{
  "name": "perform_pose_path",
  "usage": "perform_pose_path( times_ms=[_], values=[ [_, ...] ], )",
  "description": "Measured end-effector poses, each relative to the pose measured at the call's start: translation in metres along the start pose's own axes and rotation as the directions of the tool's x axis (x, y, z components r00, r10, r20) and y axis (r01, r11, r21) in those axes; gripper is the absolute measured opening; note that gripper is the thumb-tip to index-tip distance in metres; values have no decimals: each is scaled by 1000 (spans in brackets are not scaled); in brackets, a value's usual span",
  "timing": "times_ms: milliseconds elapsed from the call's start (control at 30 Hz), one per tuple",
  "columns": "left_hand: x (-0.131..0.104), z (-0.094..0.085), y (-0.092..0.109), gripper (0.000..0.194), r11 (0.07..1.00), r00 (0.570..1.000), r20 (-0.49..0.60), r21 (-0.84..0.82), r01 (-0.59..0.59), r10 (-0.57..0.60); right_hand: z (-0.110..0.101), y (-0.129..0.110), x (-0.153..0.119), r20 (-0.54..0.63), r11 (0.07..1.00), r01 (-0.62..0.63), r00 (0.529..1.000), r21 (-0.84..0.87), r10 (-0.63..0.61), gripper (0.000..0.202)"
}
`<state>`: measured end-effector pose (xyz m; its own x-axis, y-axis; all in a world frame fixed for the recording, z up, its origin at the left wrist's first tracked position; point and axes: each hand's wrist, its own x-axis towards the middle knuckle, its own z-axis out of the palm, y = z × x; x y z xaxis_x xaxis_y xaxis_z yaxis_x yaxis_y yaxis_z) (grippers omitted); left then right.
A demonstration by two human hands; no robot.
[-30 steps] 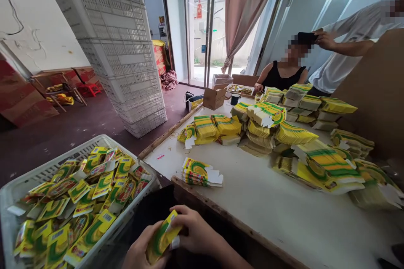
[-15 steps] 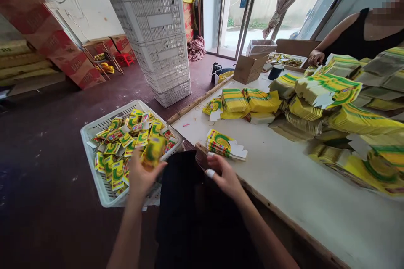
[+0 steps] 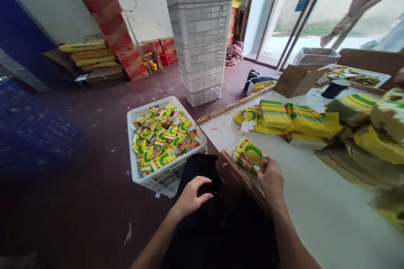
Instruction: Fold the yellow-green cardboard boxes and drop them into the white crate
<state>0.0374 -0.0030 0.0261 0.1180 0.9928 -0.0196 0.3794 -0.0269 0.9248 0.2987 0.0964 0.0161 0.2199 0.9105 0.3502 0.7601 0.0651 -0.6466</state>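
My right hand [image 3: 270,179] rests at the near edge of the white table [image 3: 315,214], its fingertips on a small stack of flat yellow-green cartons [image 3: 248,154]. Whether it grips one I cannot tell. My left hand [image 3: 192,195] hovers empty over my dark-clothed lap, fingers loosely apart, just right of a white plastic crate [image 3: 139,174] filled with folded yellow-green cartons [image 3: 162,136].
Larger piles of flat cartons [image 3: 295,118] cover the table's far side, with a brown cardboard box [image 3: 295,80] and a dark cup [image 3: 333,89] behind. A tall stack of white crates [image 3: 202,33] stands on the dark red floor. Red boxes [image 3: 110,12] lean on the wall.
My left hand dropped the folded carton into the crate and drew back empty over my lap. My right hand reached forward onto the small stack. The view swung down and left.
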Motion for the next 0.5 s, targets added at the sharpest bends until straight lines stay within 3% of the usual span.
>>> perform_pose_path(
  times_ms=[100,167,233,300,367,433,500],
  values=[
    [-1,6,1,53,988,997,37,-141,66,-61,0,-11,-8,-22,982,-38,999,187,43,33],
    [4,12,4,83,945,999,20,-326,33,-28,1,-29,-25,58,919,-28,998,394,5,38],
    [13,21,10,98,841,997,-76,-538,-64,27,4,-52,-49,211,815,-44,973,577,-97,39],
    [21,32,18,89,690,979,-203,-706,-159,17,8,-72,-75,404,729,-152,896,668,-184,40],
    [28,40,26,70,567,939,-336,-789,-239,-72,11,-86,-95,549,639,-286,795,714,-257,40],
    [30,45,31,57,554,873,-458,-776,-300,-168,13,-93,-106,626,588,-377,719,715,-301,43],
    [28,46,33,54,634,814,-541,-710,-307,-211,13,-94,-107,656,577,-415,692,703,-301,46]
  ],
)
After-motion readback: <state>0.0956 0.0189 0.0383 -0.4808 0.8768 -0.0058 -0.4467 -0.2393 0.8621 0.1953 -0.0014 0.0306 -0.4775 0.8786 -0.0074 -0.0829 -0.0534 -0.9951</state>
